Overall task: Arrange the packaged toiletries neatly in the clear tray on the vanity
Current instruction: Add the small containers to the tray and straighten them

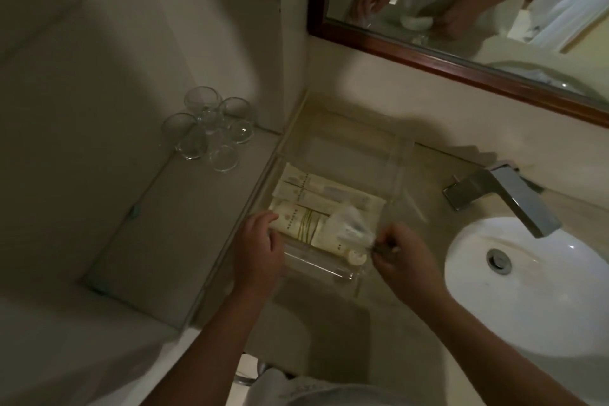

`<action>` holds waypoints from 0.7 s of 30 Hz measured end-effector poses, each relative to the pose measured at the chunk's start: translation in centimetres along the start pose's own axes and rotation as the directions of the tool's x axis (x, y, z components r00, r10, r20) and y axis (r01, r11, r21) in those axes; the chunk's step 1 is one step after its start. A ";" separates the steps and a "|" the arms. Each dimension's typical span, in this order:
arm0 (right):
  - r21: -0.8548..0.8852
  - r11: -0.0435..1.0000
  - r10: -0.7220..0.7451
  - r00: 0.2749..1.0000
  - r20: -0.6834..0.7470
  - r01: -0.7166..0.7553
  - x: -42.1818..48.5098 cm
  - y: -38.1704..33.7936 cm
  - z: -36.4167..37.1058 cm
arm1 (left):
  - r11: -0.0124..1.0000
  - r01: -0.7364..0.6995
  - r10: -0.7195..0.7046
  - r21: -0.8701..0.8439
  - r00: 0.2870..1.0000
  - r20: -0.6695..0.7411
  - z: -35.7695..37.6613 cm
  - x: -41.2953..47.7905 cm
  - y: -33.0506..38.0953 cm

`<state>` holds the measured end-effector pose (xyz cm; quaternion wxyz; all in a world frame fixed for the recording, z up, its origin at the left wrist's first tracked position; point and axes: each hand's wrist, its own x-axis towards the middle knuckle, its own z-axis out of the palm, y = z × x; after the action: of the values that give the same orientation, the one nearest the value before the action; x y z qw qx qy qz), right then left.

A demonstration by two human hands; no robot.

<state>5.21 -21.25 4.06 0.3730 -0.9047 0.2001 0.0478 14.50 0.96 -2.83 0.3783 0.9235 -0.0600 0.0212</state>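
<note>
We look down on a dim vanity counter (309, 313) where the clear tray (403, 155) sits between a lower side ledge and the white sink basin (514, 300). Inside the tray's near half lie cream packaged toiletries: flat sachets (316, 189) stacked side by side, a tube with gold stripes (304, 224), a small bottle with a round cap (354, 255), and a crinkled clear-wrapped packet (346, 221). Our left hand (260, 247) rests at the tray's left edge, fingers curled against the end of the striped tube. Our right hand (403, 259) pinches the corner of the clear-wrapped packet, fingertips pressed together on it. Upturned drinking glasses (211, 128) cluster on the ledge. A chrome faucet (507, 198) overhangs the basin, and a wood-framed mirror (438, 56) hangs above.
</note>
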 end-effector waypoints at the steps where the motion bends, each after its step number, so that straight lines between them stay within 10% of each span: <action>1: -0.023 0.999 -0.047 0.998 0.030 0.048 1.1 -1.1 1.0 | 1.000 0.004 -0.004 -0.007 1.000 -0.010 -0.2 0.0 0.0; 16: -0.359 0.869 -0.251 0.929 0.271 0.340 7.4 -5.3 6.9 | 0.988 -0.150 0.144 0.040 0.982 0.126 -1.2 0.8 -1.6; 21: -0.518 0.775 -0.167 0.908 0.385 0.363 3.8 -4.7 7.3 | 0.932 -0.301 0.201 0.203 0.893 0.402 0.1 0.6 -0.4</action>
<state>11.03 -14.40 1.00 0.1102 -0.9740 -0.0178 0.1973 15.14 1.09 -3.09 0.2296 0.9361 -0.2475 -0.0989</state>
